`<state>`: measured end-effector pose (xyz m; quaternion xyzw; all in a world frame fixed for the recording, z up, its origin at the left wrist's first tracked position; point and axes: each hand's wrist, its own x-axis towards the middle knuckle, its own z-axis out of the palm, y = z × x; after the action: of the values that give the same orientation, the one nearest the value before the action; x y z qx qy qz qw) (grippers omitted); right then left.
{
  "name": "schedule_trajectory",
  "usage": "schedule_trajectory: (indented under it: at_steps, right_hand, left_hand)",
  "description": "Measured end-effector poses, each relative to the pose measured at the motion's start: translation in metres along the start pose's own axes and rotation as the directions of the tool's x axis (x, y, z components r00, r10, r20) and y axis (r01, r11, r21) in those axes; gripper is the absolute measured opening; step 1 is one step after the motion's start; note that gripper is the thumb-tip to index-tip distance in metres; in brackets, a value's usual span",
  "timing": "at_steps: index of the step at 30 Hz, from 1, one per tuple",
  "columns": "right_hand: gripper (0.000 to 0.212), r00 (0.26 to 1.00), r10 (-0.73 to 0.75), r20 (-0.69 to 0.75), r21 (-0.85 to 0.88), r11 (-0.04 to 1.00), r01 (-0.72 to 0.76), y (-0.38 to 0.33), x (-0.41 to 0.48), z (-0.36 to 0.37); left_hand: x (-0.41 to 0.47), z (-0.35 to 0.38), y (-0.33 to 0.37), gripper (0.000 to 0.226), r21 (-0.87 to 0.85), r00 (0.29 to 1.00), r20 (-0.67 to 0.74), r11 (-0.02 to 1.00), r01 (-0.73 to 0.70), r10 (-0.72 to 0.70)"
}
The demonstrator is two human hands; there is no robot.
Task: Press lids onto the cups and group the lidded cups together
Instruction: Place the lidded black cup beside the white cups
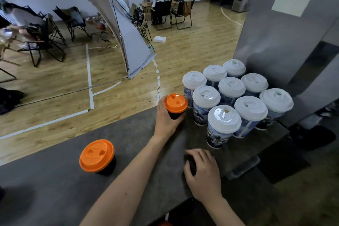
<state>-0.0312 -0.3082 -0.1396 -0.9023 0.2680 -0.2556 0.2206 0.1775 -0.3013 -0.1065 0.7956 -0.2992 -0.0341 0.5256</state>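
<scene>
Cups with white lids (231,86), nine of them, packed upright in a tight cluster at the right end of the dark grey table (55,189), touching or nearly touching one another, blue-and-white print on the walls below the lids. Just left of the cluster, near the table's far edge: a small black cup (175,116) under an orange lid (175,102), upright, gripped around its side by the left hand (166,121), fingers and thumb curled round it. Well apart, toward the left of the table: a second orange-lidded black cup (97,156), standing alone, untouched. Nearer the body, in front of the cluster: the right hand (202,172), palm down, fingers curled over something dark (191,166). Grasped or merely covered, impossible to tell.
</scene>
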Motion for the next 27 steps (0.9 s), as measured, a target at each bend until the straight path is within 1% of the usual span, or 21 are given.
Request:
schedule_trajectory:
  at_steps: [4,9,14,15,17,20,25,27]
  right_hand:
    - [0.028,1.000,-0.004,-0.012,0.001,1.000,0.004,0.001,0.000,0.001]
    - [0.029,1.000,-0.009,-0.017,0.002,1.000,0.009,0.001,-0.001,0.001]
    - [0.030,1.000,-0.005,-0.008,0.006,1.000,0.005,0.000,-0.002,-0.002]
    - [0.030,1.000,-0.005,-0.007,0.006,1.000,0.005,0.000,-0.002,-0.003]
    - [0.030,1.000,-0.011,0.002,0.007,1.000,0.011,0.000,-0.001,-0.004]
    - [0.029,0.999,-0.031,0.023,0.009,0.999,0.031,0.002,0.000,-0.004]
    - [0.023,0.997,-0.061,0.049,-0.027,0.998,0.062,0.004,0.001,-0.003]
    - [0.021,0.996,-0.080,0.045,-0.038,0.996,0.082,0.005,0.001,-0.001]
  left_hand:
    - [0.001,0.001,-0.004,0.103,-0.002,0.998,0.034,0.999,0.044,-0.044]
    - [0.002,-0.001,-0.011,0.105,-0.003,0.992,0.076,0.995,0.102,-0.101]
    - [-0.013,-0.005,-0.009,0.116,0.005,0.985,0.088,0.989,0.151,-0.151]
    - [-0.021,-0.008,-0.006,0.113,0.007,0.982,0.085,0.985,0.171,-0.171]
    - [-0.044,-0.015,-0.005,0.100,0.045,0.982,0.055,0.983,0.176,-0.178]
    - [-0.089,-0.032,-0.012,0.073,0.112,0.997,0.031,0.991,0.069,-0.073]
    - [-0.163,-0.081,-0.025,0.036,0.233,0.986,0.166,0.970,-0.067,0.028]
    - [-0.185,-0.100,-0.031,0.026,0.268,0.980,0.185,0.956,-0.122,0.073]
